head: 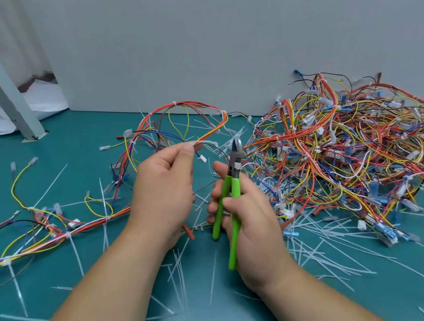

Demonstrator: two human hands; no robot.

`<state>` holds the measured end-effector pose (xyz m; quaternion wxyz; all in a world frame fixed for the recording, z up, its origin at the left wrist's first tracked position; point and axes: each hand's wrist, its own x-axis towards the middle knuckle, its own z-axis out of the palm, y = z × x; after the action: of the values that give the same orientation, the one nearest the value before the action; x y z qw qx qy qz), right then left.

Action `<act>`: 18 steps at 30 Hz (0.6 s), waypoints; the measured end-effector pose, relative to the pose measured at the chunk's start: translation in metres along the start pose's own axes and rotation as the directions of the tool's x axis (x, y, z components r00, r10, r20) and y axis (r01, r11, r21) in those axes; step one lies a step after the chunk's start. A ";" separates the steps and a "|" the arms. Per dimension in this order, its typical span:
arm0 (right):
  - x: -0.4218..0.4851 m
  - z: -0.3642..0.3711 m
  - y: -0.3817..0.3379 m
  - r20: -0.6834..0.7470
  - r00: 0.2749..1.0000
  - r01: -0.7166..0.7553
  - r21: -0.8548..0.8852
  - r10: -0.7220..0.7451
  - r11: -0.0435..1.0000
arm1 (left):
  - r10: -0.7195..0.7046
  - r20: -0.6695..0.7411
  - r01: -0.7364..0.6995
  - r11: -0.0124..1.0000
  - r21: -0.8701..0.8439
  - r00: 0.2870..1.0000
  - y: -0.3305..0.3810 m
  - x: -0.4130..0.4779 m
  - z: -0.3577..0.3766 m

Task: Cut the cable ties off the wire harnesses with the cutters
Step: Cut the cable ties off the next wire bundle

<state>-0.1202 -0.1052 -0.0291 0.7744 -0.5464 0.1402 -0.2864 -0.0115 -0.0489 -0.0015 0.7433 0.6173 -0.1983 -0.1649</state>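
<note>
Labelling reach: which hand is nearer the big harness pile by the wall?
Right. The right hand, gripping the green cutters, sits at the left edge of the harness pile; the left hand, pinching a lifted harness, is further left.

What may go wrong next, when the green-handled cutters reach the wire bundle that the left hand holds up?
1. The left hand pinches the red, yellow and orange wire harness right beside the white plastic cable tie. The blades of the green-handled cutters in the right hand might catch a fingertip.
2. The tie wraps the wires closely, so the blades could nick their insulation instead.
</note>
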 end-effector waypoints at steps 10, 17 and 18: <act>-0.005 0.003 0.003 0.081 0.955 0.295 -0.380 -0.285 0.877 | 0.012 0.082 -0.011 1.000 -0.014 0.997 0.004 -0.005 0.005; -0.003 0.001 0.000 0.035 0.955 0.293 -0.273 -0.295 0.916 | 0.098 0.153 -0.107 0.993 0.053 0.983 0.005 -0.009 0.000; -0.003 0.001 0.000 0.042 0.957 0.288 -0.237 -0.287 0.928 | 0.098 0.158 -0.105 0.994 0.042 0.983 0.005 -0.009 0.001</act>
<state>-0.1220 -0.1028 -0.0285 0.6526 -0.6518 0.0898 -0.3758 -0.0198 -0.0442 0.0022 0.7171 0.6102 -0.2911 -0.1695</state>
